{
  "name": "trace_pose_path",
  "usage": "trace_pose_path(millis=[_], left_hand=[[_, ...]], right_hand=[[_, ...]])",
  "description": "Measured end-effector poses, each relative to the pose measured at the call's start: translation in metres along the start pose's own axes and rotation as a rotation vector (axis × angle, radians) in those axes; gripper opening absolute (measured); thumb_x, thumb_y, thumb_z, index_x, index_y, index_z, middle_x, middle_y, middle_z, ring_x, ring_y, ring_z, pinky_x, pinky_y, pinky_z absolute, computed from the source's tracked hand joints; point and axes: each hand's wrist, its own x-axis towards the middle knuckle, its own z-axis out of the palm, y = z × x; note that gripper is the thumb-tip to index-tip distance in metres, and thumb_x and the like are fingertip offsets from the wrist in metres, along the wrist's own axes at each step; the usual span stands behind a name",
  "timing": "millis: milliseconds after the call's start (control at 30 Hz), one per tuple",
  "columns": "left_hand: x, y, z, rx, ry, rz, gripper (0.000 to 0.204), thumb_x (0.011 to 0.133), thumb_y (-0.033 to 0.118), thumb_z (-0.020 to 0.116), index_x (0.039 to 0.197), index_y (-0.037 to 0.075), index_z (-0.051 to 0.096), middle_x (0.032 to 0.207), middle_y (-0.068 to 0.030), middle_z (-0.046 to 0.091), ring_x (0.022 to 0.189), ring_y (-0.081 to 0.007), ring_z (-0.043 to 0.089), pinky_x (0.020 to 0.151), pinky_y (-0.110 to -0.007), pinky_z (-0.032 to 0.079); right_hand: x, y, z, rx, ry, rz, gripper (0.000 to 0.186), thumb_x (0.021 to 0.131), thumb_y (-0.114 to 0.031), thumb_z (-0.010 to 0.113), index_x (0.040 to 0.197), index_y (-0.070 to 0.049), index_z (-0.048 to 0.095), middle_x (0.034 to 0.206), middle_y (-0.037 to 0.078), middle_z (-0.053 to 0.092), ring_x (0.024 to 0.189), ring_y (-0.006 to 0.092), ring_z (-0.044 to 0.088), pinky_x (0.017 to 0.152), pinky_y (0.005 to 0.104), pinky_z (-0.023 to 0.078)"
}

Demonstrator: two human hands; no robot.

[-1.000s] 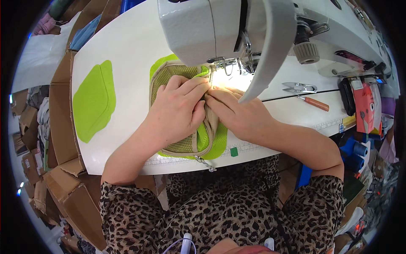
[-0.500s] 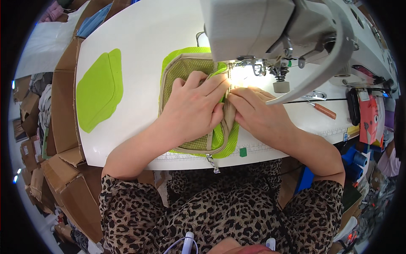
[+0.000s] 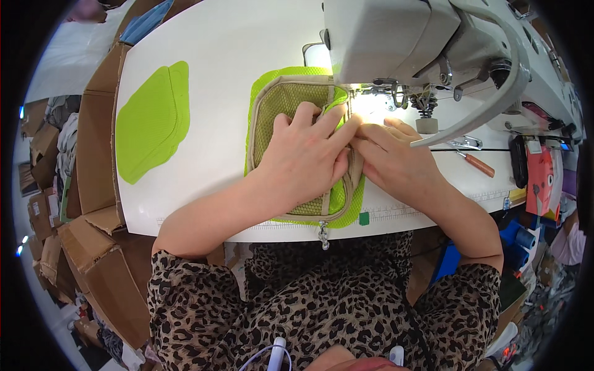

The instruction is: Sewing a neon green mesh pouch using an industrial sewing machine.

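Observation:
A rounded panel of olive mesh with beige binding lies on a bright green fabric piece, its right side under the lit needle area of the sewing machine. My left hand bears down on the mesh, fingers bent and thumb against a green fold, gripping the panel beside its beige edge. Close to the needle, my right hand pinches the panel's right edge with curled fingers; the fingertips are partly hidden. A metal zipper pull hangs from the panel at the table's front edge.
Bright green cut pieces lie at left on the white table. An orange-handled tool sits at right, near a black case and a red package. Cardboard boxes border the left side.
The whole view has shifted slightly, so the table things sit a little farther right. My right fingers have bent more at the panel's edge; my left hand keeps its place on the mesh.

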Motion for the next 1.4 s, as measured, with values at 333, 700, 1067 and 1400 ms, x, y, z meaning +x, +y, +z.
trace_pose_path(millis=[333, 700, 1067, 1400], left_hand=[[0.000, -0.014, -0.003, 0.015, -0.009, 0.093, 0.030, 0.082, 0.031, 0.064, 0.100, 0.006, 0.066, 0.120, -0.0037, 0.060, 0.095, -0.0244, 0.053, 0.066, -0.039, 0.046], [0.006, 0.000, -0.002, -0.056, -0.051, 0.040, 0.031, 0.082, 0.031, 0.064, 0.092, 0.002, 0.066, 0.108, -0.0083, 0.060, 0.096, -0.0264, 0.054, 0.064, -0.038, 0.050], [0.011, -0.014, -0.015, -0.123, -0.239, -0.030, 0.042, 0.082, 0.022, 0.064, 0.117, -0.001, 0.062, 0.120, -0.0101, 0.061, 0.098, -0.0295, 0.056, 0.082, -0.039, 0.054], [0.017, -0.017, -0.001, -0.099, -0.035, 0.074, 0.028, 0.082, 0.028, 0.063, 0.090, 0.001, 0.065, 0.103, -0.0075, 0.063, 0.089, -0.0256, 0.057, 0.065, -0.038, 0.054]], right_hand=[[0.003, 0.002, 0.001, -0.019, 0.049, -0.133, 0.027, 0.071, -0.012, 0.071, 0.096, -0.005, 0.063, 0.099, 0.005, 0.060, 0.096, 0.0205, 0.062, 0.080, 0.0370, 0.050], [0.005, 0.024, 0.005, -0.159, 0.194, -0.270, 0.009, 0.072, -0.015, 0.063, 0.075, -0.010, 0.056, 0.081, 0.001, 0.051, 0.076, 0.0176, 0.059, 0.071, 0.0354, 0.047], [0.007, 0.018, 0.017, -0.062, 0.169, -0.215, 0.026, 0.070, -0.012, 0.075, 0.094, -0.009, 0.067, 0.101, 0.000, 0.066, 0.099, 0.0155, 0.067, 0.108, 0.0471, 0.042], [0.012, 0.026, 0.015, -0.141, 0.274, -0.217, 0.017, 0.069, -0.017, 0.069, 0.082, -0.011, 0.060, 0.087, -0.001, 0.054, 0.076, 0.0159, 0.058, 0.073, 0.0342, 0.046]])
